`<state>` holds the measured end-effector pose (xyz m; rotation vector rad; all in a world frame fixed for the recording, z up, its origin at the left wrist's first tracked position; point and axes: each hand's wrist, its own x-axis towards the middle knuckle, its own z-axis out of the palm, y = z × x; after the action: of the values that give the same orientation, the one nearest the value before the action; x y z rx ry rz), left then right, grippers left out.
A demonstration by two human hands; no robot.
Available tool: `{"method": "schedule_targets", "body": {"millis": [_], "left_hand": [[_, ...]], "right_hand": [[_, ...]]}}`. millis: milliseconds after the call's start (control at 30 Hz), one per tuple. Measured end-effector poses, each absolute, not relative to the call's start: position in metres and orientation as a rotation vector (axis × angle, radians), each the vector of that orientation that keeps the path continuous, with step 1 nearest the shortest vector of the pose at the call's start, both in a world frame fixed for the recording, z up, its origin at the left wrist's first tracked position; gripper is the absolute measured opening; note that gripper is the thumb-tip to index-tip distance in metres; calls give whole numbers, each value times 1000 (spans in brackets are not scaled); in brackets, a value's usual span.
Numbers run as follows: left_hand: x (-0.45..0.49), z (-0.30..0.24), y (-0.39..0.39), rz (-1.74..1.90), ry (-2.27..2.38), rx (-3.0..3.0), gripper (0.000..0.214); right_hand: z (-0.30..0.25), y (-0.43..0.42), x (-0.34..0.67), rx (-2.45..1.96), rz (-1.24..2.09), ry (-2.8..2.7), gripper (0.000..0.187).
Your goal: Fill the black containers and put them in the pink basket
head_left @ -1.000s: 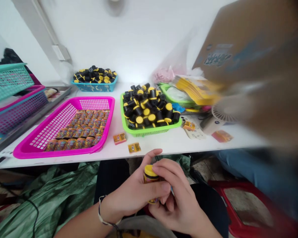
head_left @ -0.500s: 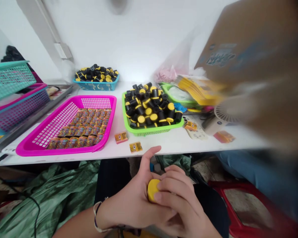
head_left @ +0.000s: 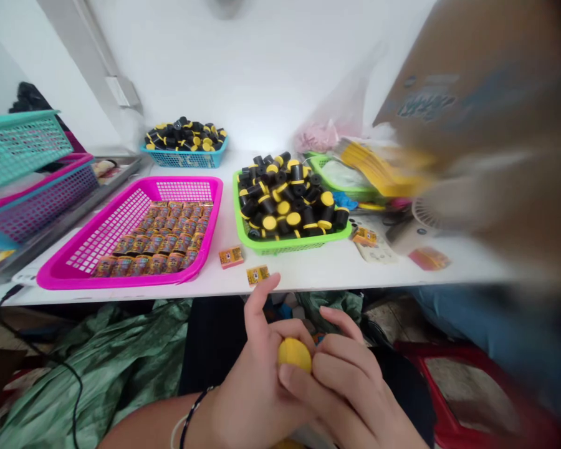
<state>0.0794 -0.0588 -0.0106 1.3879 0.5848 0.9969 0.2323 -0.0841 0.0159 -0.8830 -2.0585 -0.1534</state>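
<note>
Low in front of the table edge, my left hand (head_left: 257,380) is wrapped round a small canister whose round yellow lid (head_left: 295,354) faces up; the hands hide most of its body. My left index finger points upward. Closed over the same canister from the right is my right hand (head_left: 350,380), its thumb at the lid's edge and one finger lifted away. Beyond them on the table, label stacks (head_left: 258,274) lie near the edge, with another label stack (head_left: 231,257) behind. A pink basket (head_left: 215,243) holds rows of labelled canisters (head_left: 161,243).
A green basket (head_left: 290,247) is heaped with black, yellow-lidded canisters; a blue basket (head_left: 187,159) of them stands behind. Stacked baskets (head_left: 23,149) are at left. To the right are yellow packets (head_left: 374,168), a white fan (head_left: 425,215) and a blurred cardboard box (head_left: 467,93).
My right thumb has come onto the lid's edge and one right finger has lifted. My left index finger has shifted left. The view has moved slightly.
</note>
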Motion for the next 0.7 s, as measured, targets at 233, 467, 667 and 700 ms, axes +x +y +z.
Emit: {"method": "schedule_targets", "body": {"millis": [233, 467, 667, 700], "left_hand": [[77, 1, -51, 755, 328, 1065, 124], [79, 8, -48, 766, 419, 1094, 122], [77, 6, -46, 706, 371, 1083, 122], [76, 6, -45, 673, 352, 1073, 122]], "right_hand": [[-2, -86, 241, -774, -37, -2118, 19], [4, -80, 243, -761, 13, -2113, 19], [0, -74, 245, -663, 70, -2082, 21], [-2, -73, 246, -641, 82, -2080, 22]]}}
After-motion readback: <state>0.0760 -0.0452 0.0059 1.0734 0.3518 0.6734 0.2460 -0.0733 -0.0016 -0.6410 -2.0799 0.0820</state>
